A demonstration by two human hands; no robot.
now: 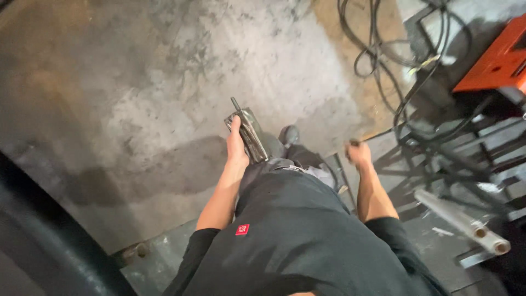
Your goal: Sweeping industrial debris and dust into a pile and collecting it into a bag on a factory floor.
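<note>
I'm looking straight down over my own torso, standing on a stained concrete floor (164,82). Left hand (236,147) is gripping a flat metal piece (247,131), fingers wrapped round its lower end, thumb up along the face; the piece is sticking out toward 12 o'clock, held off the floor at hip level, just beside my left thigh. Right hand (359,154) is blurring with motion; it's closed into a fist around something small and dark at its top, but I can't tell what that is. A thin rod (341,178) is showing just at 7 o'clock of that hand, touching or not I can't say. One shoe (289,134) is poking out between the hands. At 1 o'clock black cables (383,60) are coiling across the floor toward an orange machine (496,57) at 2 o'clock. At 3 o'clock a dark steel frame (455,148) is standing, and at 4 o'clock a pale tube (463,219) is lying on it. Judging by this, I'm in the carrying stage: piece in hand, walking, nothing set down yet. Next move is calling for a steady left grip and watching my feet near those cables.
</note>
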